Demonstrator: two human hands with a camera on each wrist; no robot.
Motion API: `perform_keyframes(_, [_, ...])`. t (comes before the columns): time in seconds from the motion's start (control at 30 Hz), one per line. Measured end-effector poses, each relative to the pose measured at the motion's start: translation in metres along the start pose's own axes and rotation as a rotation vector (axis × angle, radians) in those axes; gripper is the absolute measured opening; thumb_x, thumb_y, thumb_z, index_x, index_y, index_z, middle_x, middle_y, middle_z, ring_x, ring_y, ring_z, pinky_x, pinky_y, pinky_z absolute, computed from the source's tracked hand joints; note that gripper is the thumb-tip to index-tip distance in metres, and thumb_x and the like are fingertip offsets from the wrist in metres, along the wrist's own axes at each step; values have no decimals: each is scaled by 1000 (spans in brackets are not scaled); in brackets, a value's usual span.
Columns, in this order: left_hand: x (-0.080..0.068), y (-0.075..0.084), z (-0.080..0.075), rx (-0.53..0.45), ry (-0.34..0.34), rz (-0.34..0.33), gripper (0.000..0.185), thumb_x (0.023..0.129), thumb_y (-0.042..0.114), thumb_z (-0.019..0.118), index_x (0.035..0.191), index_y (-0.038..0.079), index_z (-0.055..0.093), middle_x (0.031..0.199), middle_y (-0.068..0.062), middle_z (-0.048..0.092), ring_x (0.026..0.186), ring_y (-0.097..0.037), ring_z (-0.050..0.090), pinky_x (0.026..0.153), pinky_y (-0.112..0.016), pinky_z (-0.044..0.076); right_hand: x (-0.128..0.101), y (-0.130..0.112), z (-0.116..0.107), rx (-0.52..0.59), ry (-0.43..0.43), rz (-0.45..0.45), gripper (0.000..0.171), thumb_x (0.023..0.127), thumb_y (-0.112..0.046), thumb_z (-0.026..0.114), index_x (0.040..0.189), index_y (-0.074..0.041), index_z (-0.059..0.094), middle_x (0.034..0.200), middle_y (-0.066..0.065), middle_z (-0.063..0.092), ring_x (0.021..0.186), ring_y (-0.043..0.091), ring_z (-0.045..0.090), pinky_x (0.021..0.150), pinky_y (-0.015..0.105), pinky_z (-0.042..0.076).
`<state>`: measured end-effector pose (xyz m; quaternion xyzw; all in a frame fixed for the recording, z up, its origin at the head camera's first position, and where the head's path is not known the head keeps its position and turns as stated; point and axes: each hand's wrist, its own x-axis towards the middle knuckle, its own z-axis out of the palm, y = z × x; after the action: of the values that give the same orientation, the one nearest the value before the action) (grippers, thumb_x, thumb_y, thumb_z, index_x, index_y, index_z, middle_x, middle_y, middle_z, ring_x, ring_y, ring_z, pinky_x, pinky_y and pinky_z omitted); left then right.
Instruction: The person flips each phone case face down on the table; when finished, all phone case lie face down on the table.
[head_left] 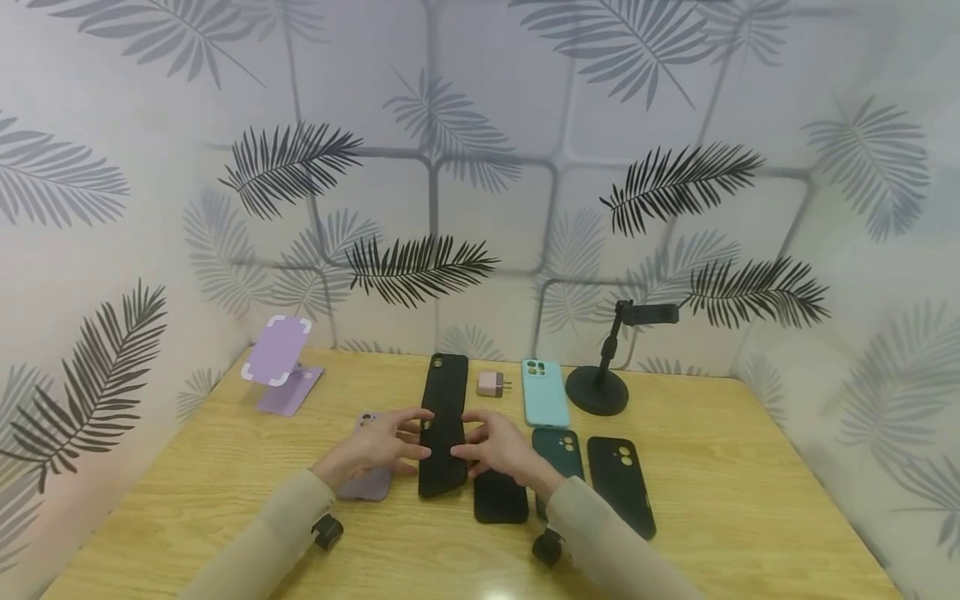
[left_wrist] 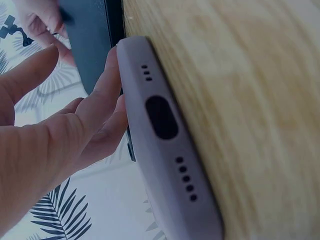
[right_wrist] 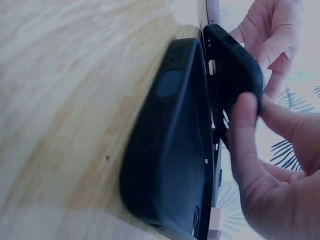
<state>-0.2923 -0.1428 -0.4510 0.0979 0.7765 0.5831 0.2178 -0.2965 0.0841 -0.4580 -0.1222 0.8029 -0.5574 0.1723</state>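
Note:
In the head view a long black phone case [head_left: 444, 392] stands between my two hands, its lower end tilted up. My left hand [head_left: 378, 446] holds its left edge, with thumb and fingertips right at the rim. On the other side my right hand [head_left: 502, 446] pinches the right edge. The right wrist view shows the right thumb inside the held case [right_wrist: 235, 75] and a finger at its rim. Close below the left hand lies a purple phone case [left_wrist: 155, 130]. Another black case [right_wrist: 170, 145] lies under the right hand, partly hidden in the head view.
Right of the hands lie a dark green case [head_left: 558, 450] and a black case [head_left: 622, 483]. Behind are a light blue case [head_left: 546, 396] and a pink charger plug [head_left: 491, 383]. A black phone stand [head_left: 597, 387] and a purple stand [head_left: 277, 350] flank them.

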Motion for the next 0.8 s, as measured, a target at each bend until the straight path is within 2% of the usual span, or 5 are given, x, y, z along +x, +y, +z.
perform_keyframes(0.13, [0,0,-2,21,8,4,62,91,4,68,147,6,42,149,-31,33,131,-47,43,83,-46,59,-2,-1,-1,-33,0,13,60,87,-4,73,139,8,47,109,20,67,73,19,70,62,35,62])
perform_keyframes(0.37, [-4,-1,-8,45,-33,27,60,91,5,68,146,3,42,149,-32,32,130,-47,45,83,-46,59,-4,-3,-3,-71,-58,43,52,88,-5,71,134,11,52,114,23,68,81,24,72,61,36,62])
perform_keyframes(0.8, [-8,4,-10,54,-44,15,58,93,7,66,146,2,42,149,-32,33,126,-41,51,83,-44,60,-5,-2,-7,-43,-122,48,44,92,-5,67,131,13,54,108,21,71,88,26,72,64,36,62])
